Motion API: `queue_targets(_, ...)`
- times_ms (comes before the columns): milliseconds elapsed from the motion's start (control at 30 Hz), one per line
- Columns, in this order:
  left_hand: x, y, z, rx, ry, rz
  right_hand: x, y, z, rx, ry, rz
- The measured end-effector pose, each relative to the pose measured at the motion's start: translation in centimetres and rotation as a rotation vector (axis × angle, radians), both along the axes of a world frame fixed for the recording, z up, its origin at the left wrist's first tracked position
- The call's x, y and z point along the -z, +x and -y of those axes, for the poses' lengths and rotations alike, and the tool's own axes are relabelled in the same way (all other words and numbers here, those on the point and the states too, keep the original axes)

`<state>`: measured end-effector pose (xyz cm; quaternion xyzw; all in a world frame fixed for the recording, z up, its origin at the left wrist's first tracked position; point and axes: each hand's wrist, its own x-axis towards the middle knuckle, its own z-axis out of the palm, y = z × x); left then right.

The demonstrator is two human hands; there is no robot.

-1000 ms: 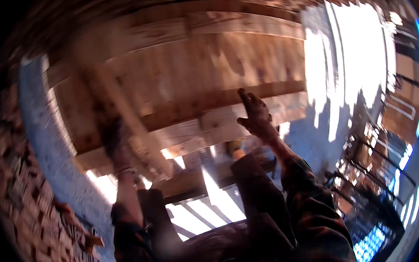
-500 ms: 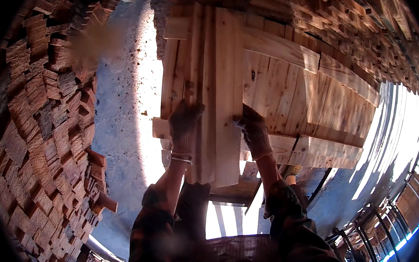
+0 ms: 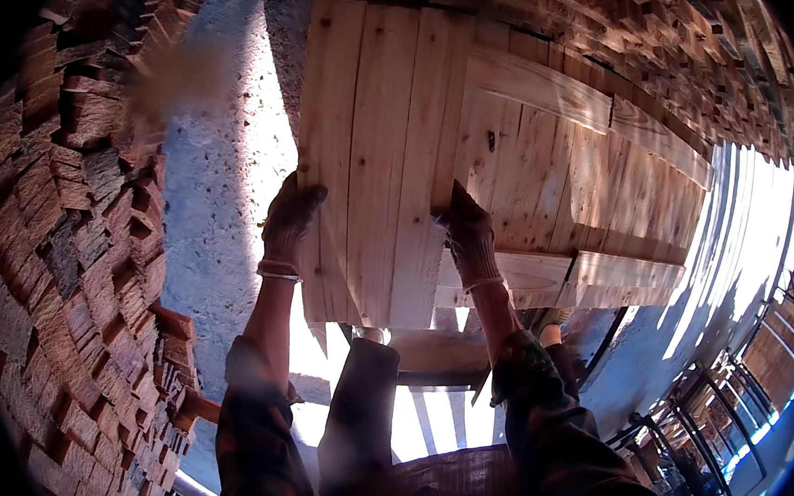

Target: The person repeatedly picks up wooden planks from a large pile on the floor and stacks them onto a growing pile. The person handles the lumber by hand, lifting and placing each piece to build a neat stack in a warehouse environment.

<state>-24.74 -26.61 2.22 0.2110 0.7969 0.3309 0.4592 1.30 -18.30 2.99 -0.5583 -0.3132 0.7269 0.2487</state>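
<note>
Block stack (image 3: 73,273): left of left hand (image 3: 289,221)
Boards (image 3: 380,156): pale, dark-seamed, abreast
Left hand, right hand (image 3: 471,235): clasping opposite edges

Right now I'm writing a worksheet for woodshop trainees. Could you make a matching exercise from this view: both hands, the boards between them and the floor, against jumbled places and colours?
Column one
1. left hand
2. right hand
3. boards
4. floor

Column two
A. bluish-grey, with brightly sunlit parts
B. at the right edge of the boards
C. pale wood, side by side between the hands
D. at the left edge of the boards

Right pairs: 1-D, 2-B, 3-C, 4-A
</note>
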Motion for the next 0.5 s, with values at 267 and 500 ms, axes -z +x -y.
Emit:
queue_targets(267,-1.7,1.7,-3.7,-0.018,-0.038,-0.278,-0.7,-1.0,-0.4,0.001,0.090,0.055)
queue_targets(500,0.2,1.7,-2.7,-0.283,0.089,-0.064,-1.4,-1.2,0.5,-0.113,0.227,0.257)
